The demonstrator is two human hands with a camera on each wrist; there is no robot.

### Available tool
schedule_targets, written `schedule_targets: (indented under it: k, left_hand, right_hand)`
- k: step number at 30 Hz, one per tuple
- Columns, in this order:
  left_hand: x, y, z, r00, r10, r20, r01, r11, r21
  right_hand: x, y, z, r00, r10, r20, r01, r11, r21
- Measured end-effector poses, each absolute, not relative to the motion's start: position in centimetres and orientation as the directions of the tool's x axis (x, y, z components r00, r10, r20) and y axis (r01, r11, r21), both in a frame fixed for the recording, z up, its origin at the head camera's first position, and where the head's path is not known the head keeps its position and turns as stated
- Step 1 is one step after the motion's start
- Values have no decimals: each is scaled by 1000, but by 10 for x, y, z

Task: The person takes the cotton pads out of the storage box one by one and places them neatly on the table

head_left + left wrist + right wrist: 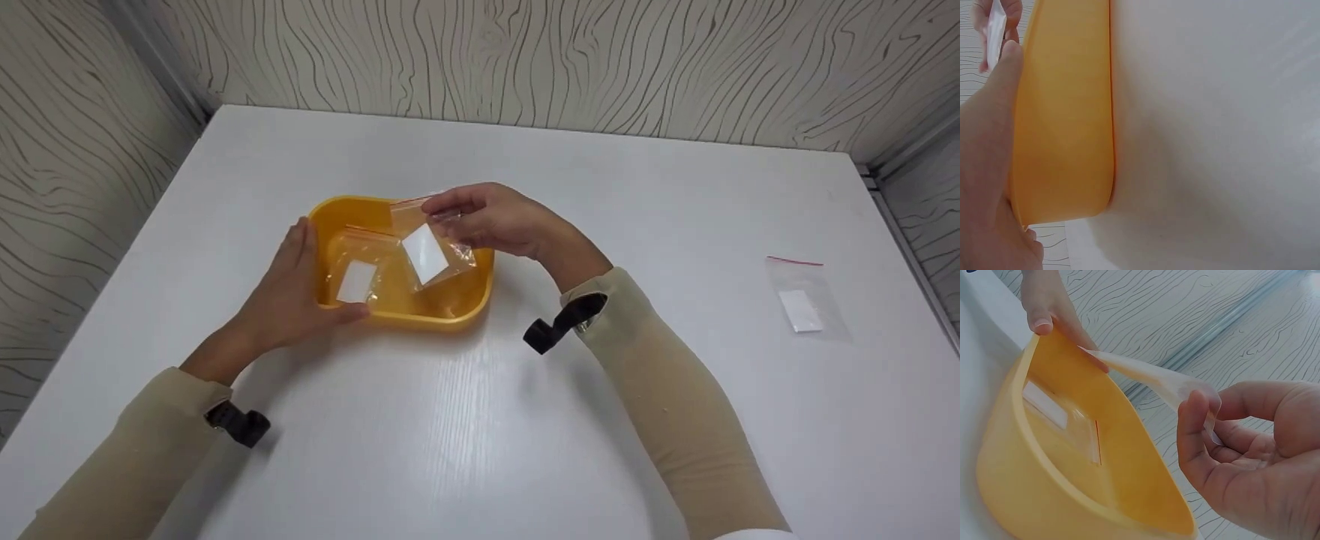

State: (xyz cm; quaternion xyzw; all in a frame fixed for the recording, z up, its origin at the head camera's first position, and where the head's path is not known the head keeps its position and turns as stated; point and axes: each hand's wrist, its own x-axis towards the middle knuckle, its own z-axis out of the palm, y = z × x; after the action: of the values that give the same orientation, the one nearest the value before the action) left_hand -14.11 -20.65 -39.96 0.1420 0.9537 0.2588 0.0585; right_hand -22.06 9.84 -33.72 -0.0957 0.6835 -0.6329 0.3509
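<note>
A yellow plastic bin (pixel 442 324) stands on the white table, and my left hand (pixel 289 289) grips its left end, thumb on the front rim and fingers along the left side. My right hand (pixel 502 221) pinches a small clear zip bag (pixel 425 255) with a white piece in it, held over the bin. Seen from the right wrist, that zip bag (pixel 1151 377) hangs above the rim between thumb and fingers. Inside the bin lies another zip bag (pixel 356 279) with a white piece and a red seal line.
A third zip bag (pixel 802 307), also with a white piece and a red seal line, lies on the right part of the white table (pixel 637 195). Wood-grain patterned panels (pixel 525 67) stand behind the table and along its left.
</note>
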Motion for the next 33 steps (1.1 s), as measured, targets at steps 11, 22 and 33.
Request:
schedule_targets:
  k: [11, 22, 33]
  left_hand:
    - [-141, -207, -401, -953, 298, -46, 235, 829, 507]
    - [-141, -207, -400, -955, 289, -67, 215, 831, 513]
    - [-142, -207, -401, -954, 294, -56, 226, 830, 509]
  right_hand:
    - [-219, 115, -337, -748, -571, -340, 326, 130, -936]
    - [-218, 128, -340, -758, -571, -316, 311, 110, -944]
    - [-216, 145, -345, -766, -564, -308, 311, 94, -946]
